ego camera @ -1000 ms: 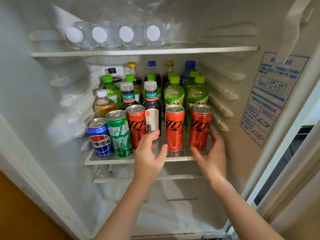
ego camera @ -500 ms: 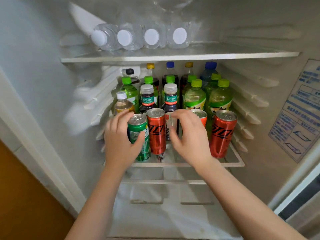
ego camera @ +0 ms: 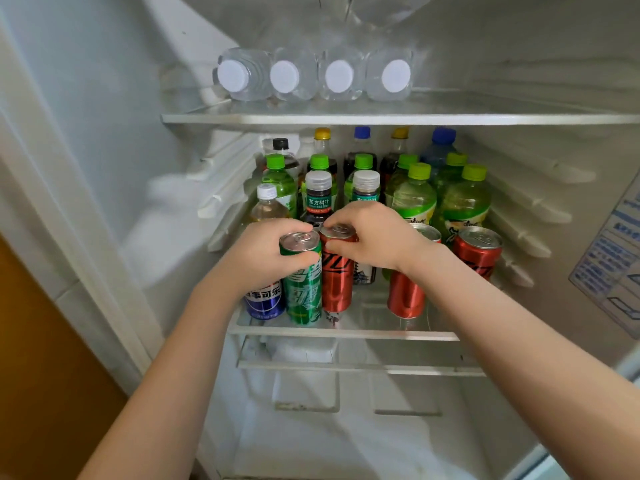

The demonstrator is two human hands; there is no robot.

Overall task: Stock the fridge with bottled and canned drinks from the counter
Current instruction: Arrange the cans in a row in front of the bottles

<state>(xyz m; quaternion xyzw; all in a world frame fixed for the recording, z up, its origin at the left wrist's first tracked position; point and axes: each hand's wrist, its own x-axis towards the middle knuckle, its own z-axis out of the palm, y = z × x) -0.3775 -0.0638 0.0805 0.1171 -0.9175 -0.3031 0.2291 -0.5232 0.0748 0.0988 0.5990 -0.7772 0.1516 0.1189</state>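
The fingers (ego camera: pixel 292 226) of the left hand (ego camera: pixel 259 254) curl over the top of a green can (ego camera: pixel 304 289) with the thumb wrapped across its front, gripping it; the fingers (ego camera: pixel 346 216) of the right hand (ego camera: pixel 377 233) curl over the lid of a red can (ego camera: pixel 337 282) with the thumb on its side, gripping that one; the two cans stand upright and touching, just left of the frame's centre, at the front of the fridge's middle shelf (ego camera: pixel 346 332).

Just left of the green can stands a blue can (ego camera: pixel 265 303), partly covered by the left wrist; right of centre a second red can (ego camera: pixel 405 299) stands behind the right wrist; a third red can (ego camera: pixel 476 251) stands further right, near the ribbed side wall.

Behind the cans are two dark tea bottles (ego camera: pixel 318 199) with clear caps, an amber bottle (ego camera: pixel 268 209) with a white cap, and several green-capped bottles (ego camera: pixel 412 199); the back row (ego camera: pixel 362 133) shows yellow, blue and black caps.

On the upper shelf (ego camera: pixel 381 116) four water bottles (ego camera: pixel 287 76) lie on their sides, white caps facing forward; both bare forearms reach in from the bottom of the frame; the white fridge (ego camera: pixel 104 133) interior fills the picture; a blue printed sticker (ego camera: pixel 609 258) sits at the right edge.
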